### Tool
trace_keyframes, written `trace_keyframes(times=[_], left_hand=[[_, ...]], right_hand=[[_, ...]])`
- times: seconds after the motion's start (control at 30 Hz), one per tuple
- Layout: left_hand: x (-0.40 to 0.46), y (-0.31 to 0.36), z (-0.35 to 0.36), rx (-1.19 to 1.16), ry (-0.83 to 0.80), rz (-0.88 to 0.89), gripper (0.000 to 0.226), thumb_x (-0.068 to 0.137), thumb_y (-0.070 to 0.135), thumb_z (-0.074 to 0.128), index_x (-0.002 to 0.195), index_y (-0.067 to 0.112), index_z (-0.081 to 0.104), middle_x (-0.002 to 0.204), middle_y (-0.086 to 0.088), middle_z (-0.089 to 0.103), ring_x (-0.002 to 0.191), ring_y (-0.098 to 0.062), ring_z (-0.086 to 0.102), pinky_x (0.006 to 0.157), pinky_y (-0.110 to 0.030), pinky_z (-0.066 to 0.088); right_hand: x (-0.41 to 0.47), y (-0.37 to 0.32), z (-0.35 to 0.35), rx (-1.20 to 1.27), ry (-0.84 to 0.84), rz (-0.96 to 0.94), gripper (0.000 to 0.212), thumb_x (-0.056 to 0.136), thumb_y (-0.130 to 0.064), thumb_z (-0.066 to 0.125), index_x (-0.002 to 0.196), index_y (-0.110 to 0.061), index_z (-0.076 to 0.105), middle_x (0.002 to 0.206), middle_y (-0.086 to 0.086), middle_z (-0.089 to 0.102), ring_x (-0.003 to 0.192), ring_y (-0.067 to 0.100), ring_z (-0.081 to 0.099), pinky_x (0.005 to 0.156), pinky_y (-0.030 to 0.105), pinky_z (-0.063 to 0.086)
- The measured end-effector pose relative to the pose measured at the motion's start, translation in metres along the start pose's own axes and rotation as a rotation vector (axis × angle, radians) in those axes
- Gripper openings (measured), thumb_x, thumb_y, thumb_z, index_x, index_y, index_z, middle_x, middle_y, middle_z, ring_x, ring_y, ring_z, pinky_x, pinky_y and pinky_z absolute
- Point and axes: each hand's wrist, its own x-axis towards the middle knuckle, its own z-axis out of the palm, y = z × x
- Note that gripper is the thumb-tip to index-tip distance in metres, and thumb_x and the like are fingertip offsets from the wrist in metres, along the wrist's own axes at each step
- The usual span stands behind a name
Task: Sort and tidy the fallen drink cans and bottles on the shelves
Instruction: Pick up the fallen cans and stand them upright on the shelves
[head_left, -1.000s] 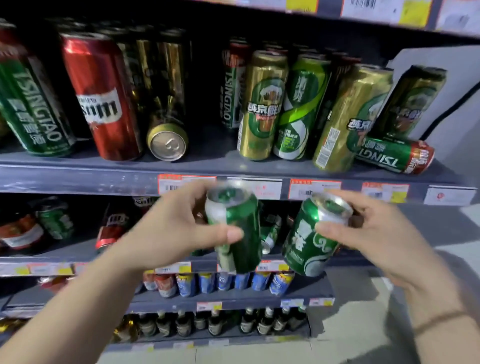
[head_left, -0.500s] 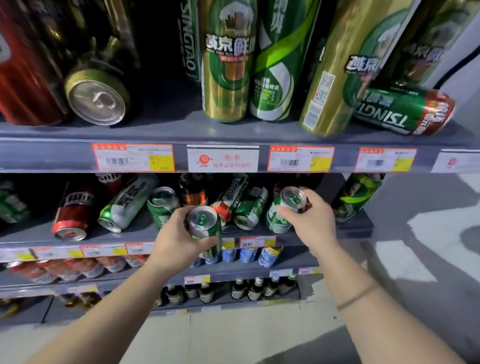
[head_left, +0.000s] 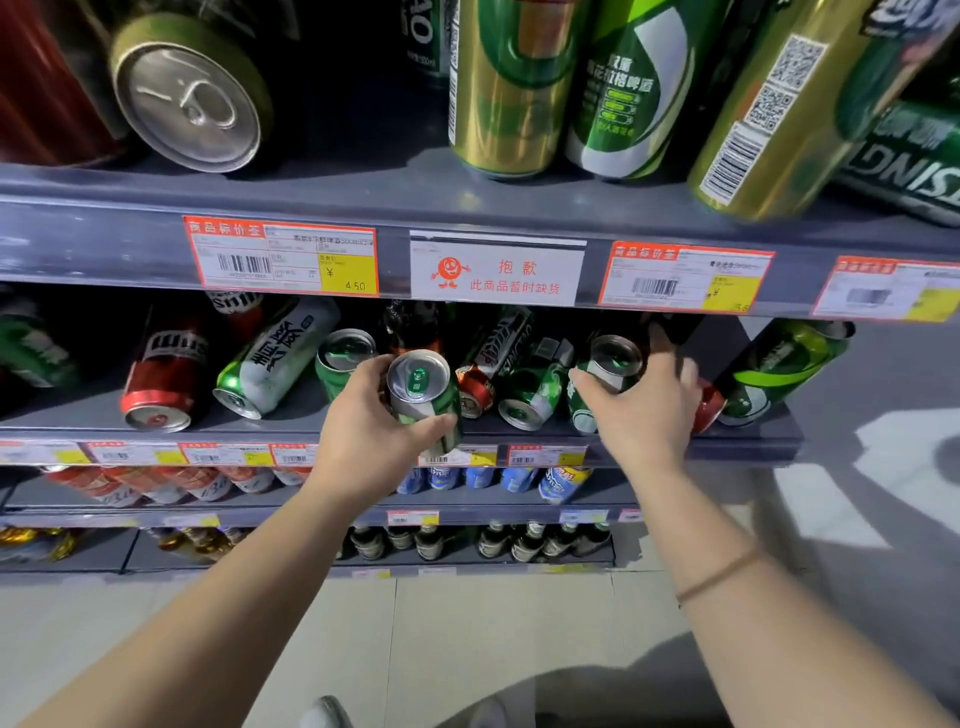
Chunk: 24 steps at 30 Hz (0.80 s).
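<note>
My left hand grips a green can at the middle shelf edge; my right hand clasps another can among fallen ones. I'd set each upright, bases flat, clear of neighbours.

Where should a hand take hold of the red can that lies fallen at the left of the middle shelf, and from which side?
Probably around the body of the red can, coming from the front and above. It lies tilted with its silver end toward the shelf edge, so the round side is exposed. The fallen white and green can lies close on its right, so the fingers have more room from the left.
</note>
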Motion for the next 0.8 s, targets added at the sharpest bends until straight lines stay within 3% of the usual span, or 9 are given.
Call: trace_keyframes(times=[0.07, 0.13, 0.2, 0.27, 0.43, 0.6, 0.7, 0.8], left_hand=[[0.004, -0.001, 0.001, 0.004, 0.006, 0.012, 0.079, 0.070, 0.033, 0.085, 0.137, 0.019, 0.044, 0.115, 0.011, 0.056, 0.105, -0.008, 0.054, 0.088, -0.021, 0.040], [0.008, -0.002, 0.004, 0.013, 0.009, 0.018, 0.079, 0.072, 0.032, 0.084, 0.138, 0.017, 0.043, 0.115, 0.012, 0.054, 0.105, -0.006, 0.052, 0.088, -0.020, 0.038], [0.010, -0.003, 0.008, 0.021, 0.012, 0.028, 0.079, 0.073, 0.031, 0.084, 0.138, 0.017, 0.043, 0.119, 0.009, 0.056, 0.103, -0.005, 0.051, 0.087, -0.020, 0.038], [0.010, -0.003, 0.012, 0.028, 0.022, 0.037, 0.078, 0.073, 0.031, 0.083, 0.139, 0.017, 0.043, 0.125, 0.006, 0.057, 0.106, -0.006, 0.051, 0.088, -0.020, 0.037], [0.010, -0.003, 0.018, 0.059, 0.046, 0.042, 0.084, 0.075, 0.035, 0.081, 0.144, 0.013, 0.038, 0.139, 0.000, 0.052, 0.128, -0.016, 0.047, 0.098, -0.022, 0.035], [0.010, -0.002, 0.020, 0.081, 0.060, 0.034, 0.086, 0.077, 0.035, 0.079, 0.146, 0.011, 0.035, 0.142, -0.002, 0.049, 0.131, -0.018, 0.044, 0.097, -0.021, 0.032], [0.009, -0.001, 0.022, 0.086, 0.053, 0.008, 0.087, 0.079, 0.038, 0.077, 0.148, 0.014, 0.030, 0.141, -0.001, 0.052, 0.129, -0.019, 0.048, 0.095, -0.028, 0.039], [0.007, -0.002, 0.022, 0.082, 0.047, 0.003, 0.086, 0.081, 0.039, 0.075, 0.148, 0.015, 0.028, 0.141, 0.000, 0.051, 0.129, -0.020, 0.048, 0.094, -0.028, 0.040]], right_hand=[[-0.027, -0.008, 0.011, -0.053, 0.039, -0.232, 0.059, 0.079, -0.040, 0.073, 0.129, -0.015, 0.054, 0.127, 0.009, 0.052, 0.114, 0.029, 0.050, 0.090, 0.035, 0.042], [-0.045, -0.012, 0.029, -0.149, -0.184, -0.359, 0.050, 0.089, -0.033, 0.062, 0.137, -0.025, 0.049, 0.140, 0.002, 0.044, 0.106, 0.023, 0.058, 0.076, 0.030, 0.046], [-0.045, -0.008, 0.048, -0.314, -0.353, -0.333, 0.054, 0.096, -0.027, 0.052, 0.147, -0.032, 0.033, 0.157, -0.002, 0.024, 0.090, 0.024, 0.061, 0.066, 0.030, 0.046], [-0.036, -0.008, 0.054, -0.410, -0.367, -0.297, 0.053, 0.099, -0.021, 0.044, 0.148, -0.034, 0.028, 0.161, -0.003, 0.014, 0.079, 0.026, 0.060, 0.063, 0.029, 0.042], [-0.023, -0.013, 0.052, -0.415, -0.293, -0.309, 0.040, 0.101, -0.022, 0.040, 0.140, -0.030, 0.043, 0.152, -0.001, 0.035, 0.094, 0.031, 0.064, 0.066, 0.031, 0.042], [-0.021, -0.026, 0.037, -0.150, -0.131, -0.186, 0.034, 0.102, -0.025, 0.042, 0.131, -0.019, 0.058, 0.127, 0.005, 0.059, 0.105, 0.032, 0.059, 0.075, 0.036, 0.048], [-0.020, -0.033, 0.030, -0.123, -0.113, -0.144, 0.031, 0.102, -0.026, 0.042, 0.118, -0.015, 0.066, 0.109, 0.009, 0.065, 0.098, 0.035, 0.058, 0.066, 0.033, 0.040], [-0.011, -0.038, 0.027, -0.147, -0.125, -0.085, 0.033, 0.100, -0.026, 0.040, 0.093, -0.009, 0.069, 0.090, 0.013, 0.069, 0.077, 0.033, 0.057, 0.059, 0.031, 0.034]])
